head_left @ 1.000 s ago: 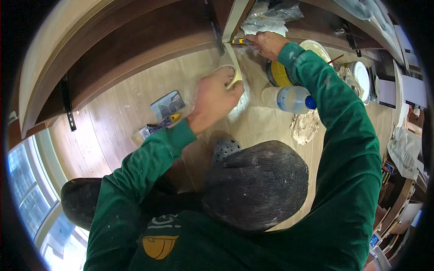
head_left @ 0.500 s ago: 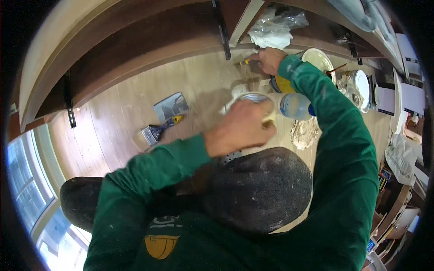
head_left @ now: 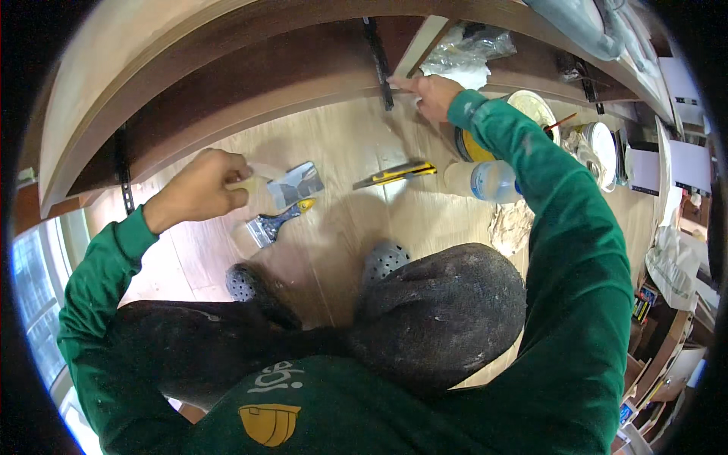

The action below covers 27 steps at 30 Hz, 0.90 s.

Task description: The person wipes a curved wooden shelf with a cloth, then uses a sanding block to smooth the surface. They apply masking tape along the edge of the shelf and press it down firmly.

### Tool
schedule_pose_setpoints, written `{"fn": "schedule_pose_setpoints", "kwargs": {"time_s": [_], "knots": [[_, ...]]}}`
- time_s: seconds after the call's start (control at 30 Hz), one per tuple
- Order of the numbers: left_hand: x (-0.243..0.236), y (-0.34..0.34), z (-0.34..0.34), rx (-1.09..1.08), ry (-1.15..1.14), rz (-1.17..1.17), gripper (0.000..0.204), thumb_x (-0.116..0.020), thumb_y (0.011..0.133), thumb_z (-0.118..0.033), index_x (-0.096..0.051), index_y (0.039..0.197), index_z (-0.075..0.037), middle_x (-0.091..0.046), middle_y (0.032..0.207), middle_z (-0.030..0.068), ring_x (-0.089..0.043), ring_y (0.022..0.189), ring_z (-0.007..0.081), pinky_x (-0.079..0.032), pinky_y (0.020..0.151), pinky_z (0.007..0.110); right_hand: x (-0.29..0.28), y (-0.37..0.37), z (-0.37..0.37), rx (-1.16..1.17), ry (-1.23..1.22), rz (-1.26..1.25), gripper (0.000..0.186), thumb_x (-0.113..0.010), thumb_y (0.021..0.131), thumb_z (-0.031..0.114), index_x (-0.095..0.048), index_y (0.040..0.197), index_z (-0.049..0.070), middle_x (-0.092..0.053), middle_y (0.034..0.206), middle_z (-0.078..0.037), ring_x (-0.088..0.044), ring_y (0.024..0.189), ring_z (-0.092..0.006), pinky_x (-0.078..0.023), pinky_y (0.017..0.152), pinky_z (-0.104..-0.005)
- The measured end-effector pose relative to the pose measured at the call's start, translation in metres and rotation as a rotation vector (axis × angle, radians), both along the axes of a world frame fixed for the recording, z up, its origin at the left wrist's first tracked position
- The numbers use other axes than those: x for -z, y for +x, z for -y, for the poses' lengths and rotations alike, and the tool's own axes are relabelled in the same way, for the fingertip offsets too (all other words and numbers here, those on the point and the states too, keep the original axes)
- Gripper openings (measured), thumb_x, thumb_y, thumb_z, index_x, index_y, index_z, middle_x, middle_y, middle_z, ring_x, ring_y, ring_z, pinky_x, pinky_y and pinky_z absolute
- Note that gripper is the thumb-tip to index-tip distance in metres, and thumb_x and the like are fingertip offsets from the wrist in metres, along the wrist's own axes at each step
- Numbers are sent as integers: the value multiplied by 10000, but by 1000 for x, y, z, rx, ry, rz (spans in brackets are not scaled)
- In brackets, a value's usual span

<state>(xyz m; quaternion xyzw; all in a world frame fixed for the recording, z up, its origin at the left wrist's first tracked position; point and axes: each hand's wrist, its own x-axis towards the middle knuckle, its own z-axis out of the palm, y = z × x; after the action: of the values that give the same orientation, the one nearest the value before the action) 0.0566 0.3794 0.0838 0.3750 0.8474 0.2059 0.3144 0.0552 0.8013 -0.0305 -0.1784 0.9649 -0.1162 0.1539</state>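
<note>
Cabinet divider (head_left: 425,47) stands upright at the far edge of the floor (head_left: 334,129), right of centre, and the right hand (head_left: 432,96) is up at its foot! Index finger stretched toward the pale front edge, other fingers bent; whether it presses or pinches anything, I can't tell. Over to the left hand (head_left: 208,186), above the floor's left part: fingers curled, tips close to the thumb, a faint pale strip (head_left: 263,171) right by them. Gripped or not? Can't tell from here. Mid-floor, the yellow-and-black utility knife (head_left: 400,174) lies loose, near the clear bottle (head_left: 497,182). Left of it, the paintbrush (head_left: 280,221) sits just beside a flat glossy rectangle (head_left: 296,185). And by the floor's far right edge, a round bucket (head_left: 522,94)!
</note>
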Motion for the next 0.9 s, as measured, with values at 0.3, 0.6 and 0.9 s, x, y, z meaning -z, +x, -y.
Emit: {"fn": "schedule_pose_setpoints", "kwargs": {"time_s": [0.3,0.6,0.9], "knots": [[6,17,56,-439,1,395,116,-637,828,-12,-619,925,49,-616,667,71,-582,512,119,-474,447,245,51,-20,-12,93,91,-62,442,-562,726,151,-689,1144,222,-685,984,-193,-659,928,-383,-527,849,-453],[60,42,113,-749,510,372,208,-654,845,-47,-637,1031,44,-697,848,119,-656,775,147,-510,750,291,-15,12,45,79,643,334,480,-613,840,489,-677,1012,46,-667,1056,-222,-646,993,-379,-511,888,-460],[108,82,111,-1118,874,532,238,-718,835,-69,-671,1051,21,-704,980,112,-651,898,160,-520,825,304,-34,42,318,154,-710,575,373,-611,917,368,-685,1044,24,-713,892,-149,-683,835,-275,-506,783,-342]]}}
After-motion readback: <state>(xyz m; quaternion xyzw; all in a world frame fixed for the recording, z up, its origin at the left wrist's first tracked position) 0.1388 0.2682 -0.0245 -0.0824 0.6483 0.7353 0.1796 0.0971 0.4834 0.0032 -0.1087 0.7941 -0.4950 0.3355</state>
